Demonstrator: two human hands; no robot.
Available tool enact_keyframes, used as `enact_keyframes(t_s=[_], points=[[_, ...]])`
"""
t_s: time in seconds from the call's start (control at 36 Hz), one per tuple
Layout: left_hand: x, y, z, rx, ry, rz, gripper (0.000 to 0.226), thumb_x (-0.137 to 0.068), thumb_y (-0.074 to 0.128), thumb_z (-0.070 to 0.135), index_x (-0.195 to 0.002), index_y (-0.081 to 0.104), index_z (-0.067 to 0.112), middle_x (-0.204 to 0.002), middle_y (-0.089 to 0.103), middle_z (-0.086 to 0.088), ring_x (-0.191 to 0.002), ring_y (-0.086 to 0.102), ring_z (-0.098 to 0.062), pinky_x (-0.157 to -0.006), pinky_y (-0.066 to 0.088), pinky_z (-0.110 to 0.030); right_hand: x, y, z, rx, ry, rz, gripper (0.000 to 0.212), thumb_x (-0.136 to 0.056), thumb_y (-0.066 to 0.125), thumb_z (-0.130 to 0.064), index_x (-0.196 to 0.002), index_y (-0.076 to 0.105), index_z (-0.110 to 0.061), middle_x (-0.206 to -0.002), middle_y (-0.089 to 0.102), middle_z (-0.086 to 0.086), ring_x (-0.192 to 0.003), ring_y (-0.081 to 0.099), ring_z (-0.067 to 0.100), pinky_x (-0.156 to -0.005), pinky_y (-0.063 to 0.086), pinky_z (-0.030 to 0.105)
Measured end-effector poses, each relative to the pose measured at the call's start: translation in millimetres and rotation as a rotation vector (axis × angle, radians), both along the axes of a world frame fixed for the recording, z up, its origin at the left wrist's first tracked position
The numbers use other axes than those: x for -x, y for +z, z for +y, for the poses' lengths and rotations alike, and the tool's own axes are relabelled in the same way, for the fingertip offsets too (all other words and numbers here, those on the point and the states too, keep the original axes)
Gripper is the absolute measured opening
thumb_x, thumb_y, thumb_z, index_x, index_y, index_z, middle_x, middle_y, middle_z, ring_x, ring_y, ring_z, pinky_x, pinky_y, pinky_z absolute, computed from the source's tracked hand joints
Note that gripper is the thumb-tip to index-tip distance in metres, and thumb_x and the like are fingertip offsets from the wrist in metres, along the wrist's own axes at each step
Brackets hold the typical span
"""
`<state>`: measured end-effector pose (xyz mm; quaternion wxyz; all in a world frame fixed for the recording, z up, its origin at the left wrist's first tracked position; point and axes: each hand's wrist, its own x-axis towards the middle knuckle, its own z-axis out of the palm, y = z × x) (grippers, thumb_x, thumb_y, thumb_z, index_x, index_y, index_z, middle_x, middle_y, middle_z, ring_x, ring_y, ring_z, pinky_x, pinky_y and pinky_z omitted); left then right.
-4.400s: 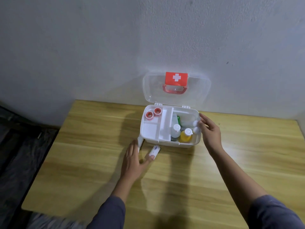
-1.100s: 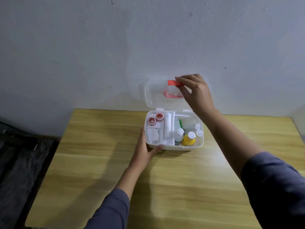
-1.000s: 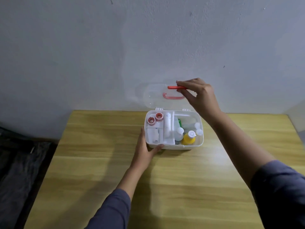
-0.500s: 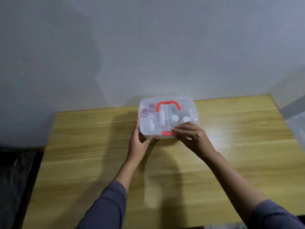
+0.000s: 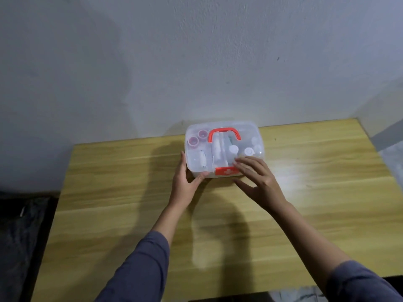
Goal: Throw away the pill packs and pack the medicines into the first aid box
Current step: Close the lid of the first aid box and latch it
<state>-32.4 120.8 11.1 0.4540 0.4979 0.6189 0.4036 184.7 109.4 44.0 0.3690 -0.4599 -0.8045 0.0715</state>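
The first aid box (image 5: 244, 131) stands at the far edge of the wooden table, its clear lid down, a red handle (image 5: 224, 133) flat on top and a red latch with a white cross (image 5: 226, 171) at the front. Bottles, tape rolls and small packs show dimly through the lid. My left hand (image 5: 185, 182) grips the box's front left corner, thumb against the front wall. My right hand (image 5: 257, 177) lies over the front right of the lid beside the latch, fingers spread and resting on it.
The light wooden table (image 5: 316, 203) meets a grey-white wall behind the box. A dark floor or cloth (image 5: 19, 225) lies beyond the table's left edge. A pale patterned surface (image 5: 392, 158) shows past the right edge.
My right hand pulled the lid down from upright and the box is shut. That hand has slid from the latch to the right along the lid's front. The left hand stays at the corner.
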Motion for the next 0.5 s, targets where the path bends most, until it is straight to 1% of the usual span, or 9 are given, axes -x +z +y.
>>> enact_keyframes(t_s=[0.06,0.14,0.19,0.25,0.31,0.39,0.5], points=[[-0.5,0.7,-0.6,-0.002,-0.001,-0.002,0.097,-0.076,0.075,0.028,-0.149,0.010,0.022,-0.147,0.033,0.009,-0.136,0.033,-0.011,-0.110,0.034,-0.045,1.9,6.2,10.0,0.000,-0.027,-0.021,0.043,-0.081,0.070,-0.026,-0.117,0.062,-0.005,-0.118,0.064,0.014,-0.112,0.054,0.023,-0.099,0.045,0.032],[-0.9,1.1,-1.4,-0.005,0.001,-0.001,0.098,-0.076,0.075,0.030,-0.149,0.010,0.024,-0.151,0.032,0.004,-0.137,0.032,-0.011,-0.110,0.034,-0.046,5.0,9.6,21.3,0.109,-0.043,-0.140,0.054,-0.081,0.062,-0.039,-0.125,0.056,-0.009,-0.128,0.059,0.011,-0.119,0.052,0.026,-0.101,0.043,0.037],[-1.1,1.4,-1.8,-0.002,-0.004,0.001,0.099,-0.075,0.075,0.033,-0.149,0.009,0.024,-0.151,0.032,0.003,-0.137,0.033,-0.011,-0.110,0.034,-0.046,6.9,6.8,22.6,0.151,-0.051,-0.158,0.056,-0.080,0.059,-0.042,-0.126,0.055,-0.010,-0.129,0.059,0.010,-0.120,0.052,0.027,-0.101,0.043,0.039],[-1.8,3.4,-2.4,0.001,-0.011,0.006,0.099,-0.075,0.074,0.035,-0.149,0.008,0.023,-0.151,0.032,0.003,-0.136,0.033,-0.010,-0.111,0.034,-0.044,8.8,4.4,21.7,0.171,-0.061,-0.130,0.055,-0.079,0.062,-0.040,-0.126,0.056,-0.011,-0.129,0.059,0.009,-0.121,0.052,0.026,-0.101,0.042,0.038],[-2.2,4.4,-2.8,0.001,-0.011,0.019,0.098,-0.077,0.073,0.031,-0.149,0.008,0.022,-0.150,0.032,0.005,-0.135,0.033,-0.008,-0.111,0.033,-0.041,9.9,3.7,21.2,0.176,-0.073,-0.106,0.055,-0.076,0.067,-0.036,-0.124,0.058,-0.012,-0.128,0.059,0.009,-0.120,0.051,0.025,-0.099,0.041,0.038],[-2.5,2.6,-3.2,-0.007,-0.010,0.037,0.096,-0.078,0.072,0.029,-0.148,0.007,0.021,-0.151,0.031,0.003,-0.137,0.031,-0.010,-0.112,0.031,-0.041,9.6,3.6,22.0,0.179,-0.081,-0.089,0.055,-0.073,0.072,-0.030,-0.123,0.058,-0.011,-0.126,0.061,0.010,-0.117,0.052,0.025,-0.097,0.044,0.040],[-4.3,3.6,-4.1,-0.004,-0.006,0.041,0.095,-0.080,0.071,0.026,-0.148,0.006,0.021,-0.151,0.031,0.001,-0.138,0.031,-0.011,-0.112,0.031,-0.041,11.6,0.8,22.8,0.157,-0.104,-0.076,0.052,-0.072,0.071,-0.028,-0.119,0.061,-0.011,-0.122,0.064,0.010,-0.114,0.051,0.021,-0.093,0.046,0.040]])
